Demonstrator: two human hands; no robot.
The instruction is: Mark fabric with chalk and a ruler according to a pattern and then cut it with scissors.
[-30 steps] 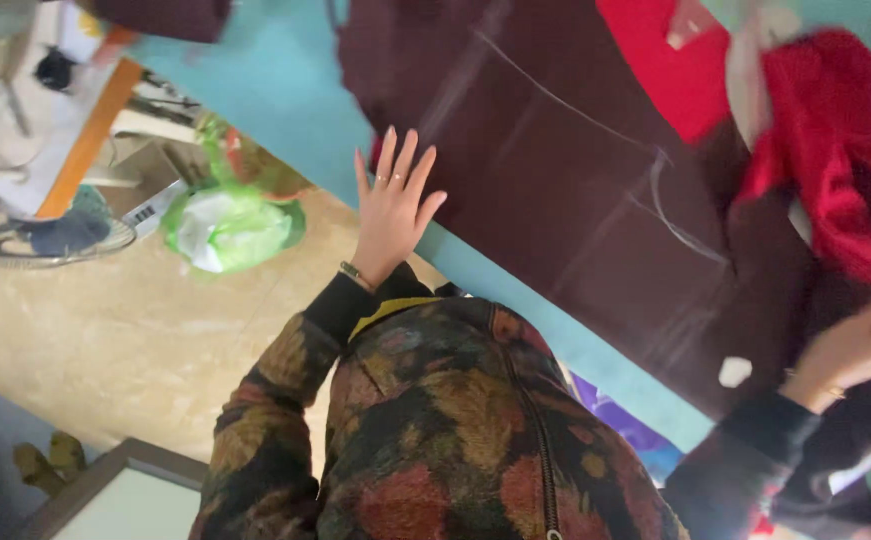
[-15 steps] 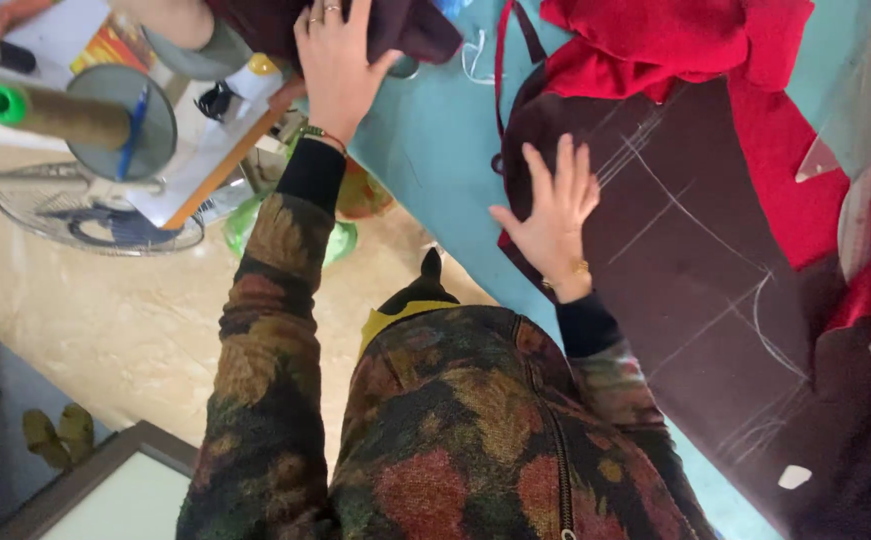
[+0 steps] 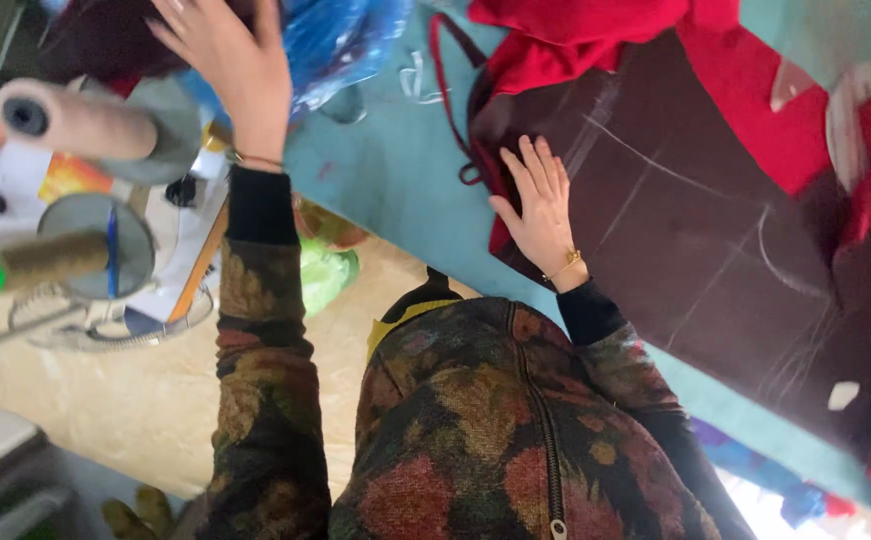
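Resting flat, palm down, the right hand (image 3: 540,210) lies w/ fingers spread wide on the dark brown fabric (image 3: 695,240), near that cloth's left edge; nothing gripped. Fabric is spread over the teal table (image 3: 395,190), centre to right of view, and carries pale chalk lines (image 3: 645,160), straight and curved. A thin bracelet sits at the right wrist.

Left hand (image 3: 230,60) is raised at far left, arm extended, fingers open and splayed; palm lies against a dark maroon cloth (image 3: 105,40), just beside a crumpled blue plastic bag (image 3: 340,40). Contact appears loose, not a closed grip; whether it clasps the cloth cannot be told.

Other items: red fabric (image 3: 575,30) bunched at far edge of the brown piece, overlapping it; more red at right, blurred. A small white chalk piece (image 3: 842,395) lies on the brown fabric, near right. Two thread cones (image 3: 75,125) at left, one w/ green tip (image 3: 30,265), close to camera, blurred. Green bag (image 3: 327,275) on the floor below the table edge. Person wears a floral patterned jacket (image 3: 475,420) w/ zip, black cuffs.
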